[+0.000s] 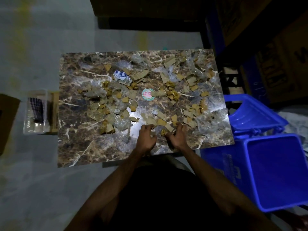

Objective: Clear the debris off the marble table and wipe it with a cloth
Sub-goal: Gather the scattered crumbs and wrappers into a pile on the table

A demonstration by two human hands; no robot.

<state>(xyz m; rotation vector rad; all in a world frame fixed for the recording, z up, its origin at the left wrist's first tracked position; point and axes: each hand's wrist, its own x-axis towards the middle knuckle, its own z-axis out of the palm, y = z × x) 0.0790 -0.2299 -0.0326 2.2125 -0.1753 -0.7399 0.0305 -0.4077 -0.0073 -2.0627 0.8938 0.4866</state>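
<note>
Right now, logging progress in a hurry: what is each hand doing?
Left hand: fingers curled on cardboard scraps, apparently gathering them.
Right hand: pinching a yellowish scrap.

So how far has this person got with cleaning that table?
Barely started. Nothing looks done: cardboard scraps and clear plastic wrappers cover most of the marble table. In hand: the left hand and right hand are gathering scraps at the near edge; the right one pinches a piece. Left: carrying it all off, perhaps into the open blue bin alongside, then wiping. No cloth is clearly visible.

Debris-strewn marble table
</note>
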